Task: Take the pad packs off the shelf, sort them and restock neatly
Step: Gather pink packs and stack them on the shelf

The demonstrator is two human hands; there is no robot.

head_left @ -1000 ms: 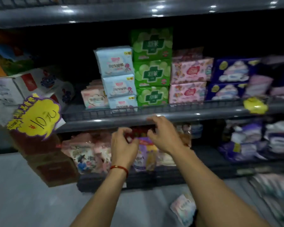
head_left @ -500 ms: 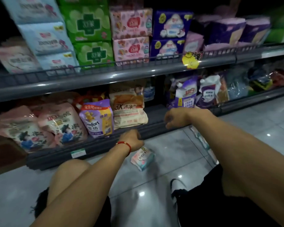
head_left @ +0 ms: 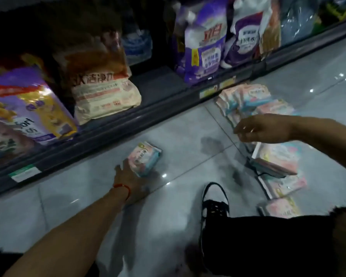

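- Nearest the camera: a black-and-white shoe [head_left: 214, 204] on the grey tiled floor [head_left: 188, 126], between the two forearms; half a second ago only its tip showed, the view having since tilted down.
- Left hand [head_left: 131, 179], red string bracelet [head_left: 122, 188] at the wrist: fingers spread, palm low to the floor, fingertips touching the near edge of a single pad pack [head_left: 144, 158]. Earlier this hand was a closed fist just above the same pack.
- The single pack lies flat on the floor, just beyond the left hand and in front of the bottom shelf edge [head_left: 128, 120].
- Right hand [head_left: 262, 127]: loosely open, fingers curled downward, holding nothing, hovering over a row of pad packs [head_left: 276, 162] on the floor; earlier it was closed, near the shelf edge.
- Beyond the right hand: more pad packs [head_left: 248, 96] piled against the shelf base.
- Farthest: detergent bags [head_left: 206, 43] on the bottom shelf; the upper shelf seen earlier is out of frame.
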